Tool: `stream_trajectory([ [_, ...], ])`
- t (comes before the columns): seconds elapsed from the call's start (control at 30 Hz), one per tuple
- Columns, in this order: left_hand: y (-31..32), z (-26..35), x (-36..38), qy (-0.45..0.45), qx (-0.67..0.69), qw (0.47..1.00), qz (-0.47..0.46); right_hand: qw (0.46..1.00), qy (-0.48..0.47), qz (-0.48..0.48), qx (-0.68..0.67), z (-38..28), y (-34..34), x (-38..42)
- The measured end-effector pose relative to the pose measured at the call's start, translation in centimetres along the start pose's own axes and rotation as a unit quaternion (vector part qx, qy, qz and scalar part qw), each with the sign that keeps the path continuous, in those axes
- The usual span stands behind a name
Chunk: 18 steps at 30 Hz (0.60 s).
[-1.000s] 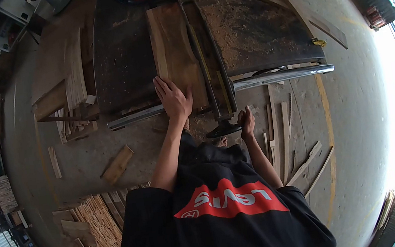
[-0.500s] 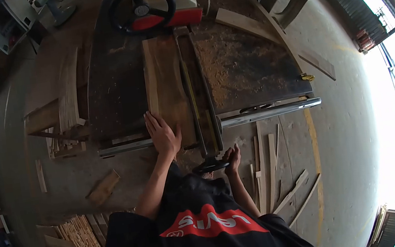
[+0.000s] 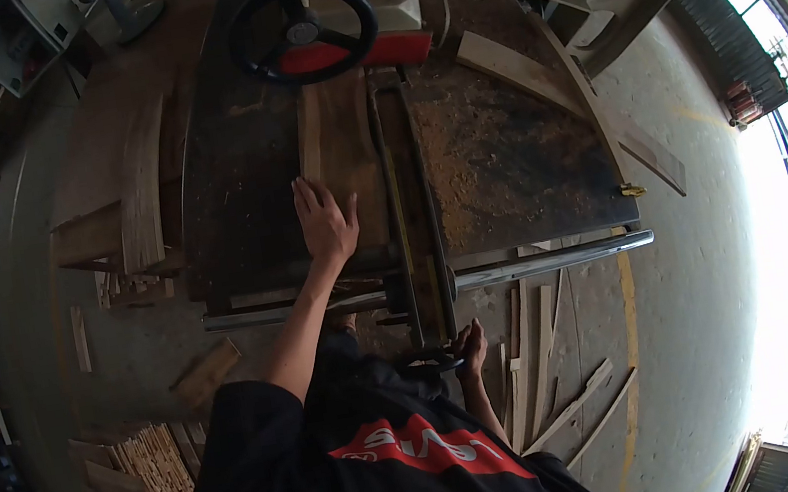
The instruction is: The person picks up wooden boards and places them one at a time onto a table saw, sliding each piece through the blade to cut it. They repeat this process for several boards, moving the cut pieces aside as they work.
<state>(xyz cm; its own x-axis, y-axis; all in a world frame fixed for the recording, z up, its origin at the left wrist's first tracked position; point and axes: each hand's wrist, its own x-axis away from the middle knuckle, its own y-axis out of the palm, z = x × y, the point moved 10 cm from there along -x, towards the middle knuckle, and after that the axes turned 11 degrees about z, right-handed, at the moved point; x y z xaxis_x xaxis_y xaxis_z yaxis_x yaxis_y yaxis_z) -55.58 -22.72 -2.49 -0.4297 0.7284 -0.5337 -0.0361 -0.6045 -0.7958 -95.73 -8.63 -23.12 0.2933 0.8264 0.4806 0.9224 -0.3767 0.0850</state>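
Note:
A wooden board [image 3: 339, 143] lies flat on the dark machine table [image 3: 241, 197], its long side against the metal fence [image 3: 407, 174]. Its far end passes beneath the red guard [image 3: 406, 47]. My left hand [image 3: 328, 227] rests on the near part of the board, fingers stretched out, palm down. Close to my body, my right hand [image 3: 470, 351] is curled at the rim of a small black handwheel [image 3: 428, 362] at the near end of the fence. Part of its grip is hidden.
A large black handwheel [image 3: 302, 32] stands above the guard. Sawdust [image 3: 460, 176] and an offcut [image 3: 516, 73] lie on the table's right side. A metal rail [image 3: 557, 258] crosses its front. Wood strips [image 3: 541, 356] and stacked slats [image 3: 160, 480] lie on the floor.
The board has slid away from me along the fence, farther beneath the red guard, and my left hand has moved forward with it. My right hand stays at the small handwheel.

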Motion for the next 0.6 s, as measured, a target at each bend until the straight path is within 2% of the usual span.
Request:
stream_trajectory([
  [0.1, 2.1, -0.8, -2.5, -0.011, -0.013, 1.000, 0.003, 0.997, 0.050, 0.034, -0.043, 0.3, -0.2, 0.7],
  [0.13, 2.7, -1.0, -3.1, -0.012, -0.025, 1.000, 0.004, 0.998, 0.027, 0.030, -0.043, -0.6, 0.0, 0.9],
  [0.23, 3.2, -0.6, -4.3, -0.025, -0.038, 0.999, 0.006, 0.991, 0.004, 0.122, 0.050, -1.3, -1.3, 0.7],
  [0.27, 2.8, -0.6, -4.2, -0.023, -0.037, 0.999, 0.000, 0.996, -0.036, 0.074, 0.038, -2.1, -0.5, 1.0],
  [0.3, 2.6, -0.6, -4.0, -0.020, -0.038, 0.999, -0.012, 0.994, -0.011, 0.076, 0.073, -1.6, -1.0, 1.0],
  [0.43, 3.1, -0.5, -5.8, -0.032, -0.012, 0.999, -0.014, 0.977, -0.066, 0.192, 0.071, -2.3, -1.9, 1.6],
  [0.5, 3.5, -1.0, -6.6, -0.046, 0.017, 0.999, 0.000, 0.971, -0.041, 0.231, 0.037, -1.4, -3.6, 1.0],
  [0.53, 3.7, -1.1, -7.0, -0.048, 0.034, 0.998, 0.011, 0.971, 0.010, 0.239, -0.002, 2.6, -6.5, -0.8],
  [0.6, 3.6, -1.3, -8.0, -0.069, 0.065, 0.995, 0.033, 0.986, -0.030, 0.160, -0.037, 6.9, -9.4, -3.1],
])
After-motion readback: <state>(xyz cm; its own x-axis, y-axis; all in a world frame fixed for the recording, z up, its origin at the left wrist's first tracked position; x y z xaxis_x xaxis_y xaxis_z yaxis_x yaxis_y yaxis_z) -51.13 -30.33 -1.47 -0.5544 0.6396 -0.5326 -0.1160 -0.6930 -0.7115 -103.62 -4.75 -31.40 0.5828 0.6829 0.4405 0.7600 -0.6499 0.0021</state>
